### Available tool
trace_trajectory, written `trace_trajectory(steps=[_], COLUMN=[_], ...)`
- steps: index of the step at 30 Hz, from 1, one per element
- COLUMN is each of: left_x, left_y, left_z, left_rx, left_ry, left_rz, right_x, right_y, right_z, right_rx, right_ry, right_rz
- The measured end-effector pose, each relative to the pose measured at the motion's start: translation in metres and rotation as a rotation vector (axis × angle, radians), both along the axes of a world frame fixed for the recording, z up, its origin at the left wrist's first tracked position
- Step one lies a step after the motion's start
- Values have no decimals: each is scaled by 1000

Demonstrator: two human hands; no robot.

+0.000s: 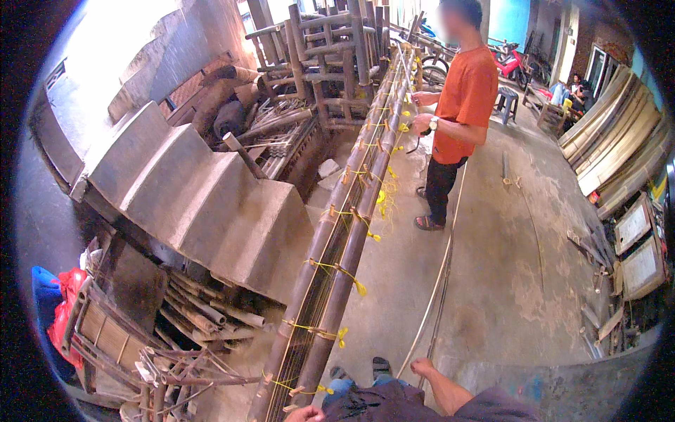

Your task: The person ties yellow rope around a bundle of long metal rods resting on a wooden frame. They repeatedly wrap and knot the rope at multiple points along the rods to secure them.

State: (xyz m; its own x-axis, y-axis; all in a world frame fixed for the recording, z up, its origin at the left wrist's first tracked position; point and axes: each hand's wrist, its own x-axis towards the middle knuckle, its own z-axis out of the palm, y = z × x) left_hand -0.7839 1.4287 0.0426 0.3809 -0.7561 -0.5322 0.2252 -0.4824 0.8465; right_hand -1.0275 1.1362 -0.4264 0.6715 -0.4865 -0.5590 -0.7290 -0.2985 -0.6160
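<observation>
Two long dark bamboo poles [325,235] run side by side away from me, with thin strips [309,316] stretched lengthwise between them. Yellow ties [360,288] and short wooden cross pegs [325,333] join the poles at intervals. My left hand [307,415] shows only in part at the lower edge, beside the near end of the poles; its finger state is hidden. To the right, my right hand [422,367] has curled fingers beside long thin strips [444,271] that slant across the floor. Whether it grips one of these is unclear.
A person in an orange shirt [467,88] stands right of the poles, hands near them. Concrete steps [204,190] rise on the left, with bamboo offcuts [204,309] below. Stacked bamboo frames [330,56] stand behind. Wide slats [612,133] lean at the far right.
</observation>
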Motion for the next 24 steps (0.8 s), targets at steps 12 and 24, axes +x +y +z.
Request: trace_trajectory(steps=[12, 24], left_x=[4, 6], left_y=[-3, 2], left_z=[-4, -9], left_rx=[8, -13], left_ry=[-17, -29], left_rz=[45, 49], right_x=[25, 44], right_y=[-5, -9], right_z=[36, 33], right_rx=[113, 66], right_ry=[297, 219], right_rz=[52, -62])
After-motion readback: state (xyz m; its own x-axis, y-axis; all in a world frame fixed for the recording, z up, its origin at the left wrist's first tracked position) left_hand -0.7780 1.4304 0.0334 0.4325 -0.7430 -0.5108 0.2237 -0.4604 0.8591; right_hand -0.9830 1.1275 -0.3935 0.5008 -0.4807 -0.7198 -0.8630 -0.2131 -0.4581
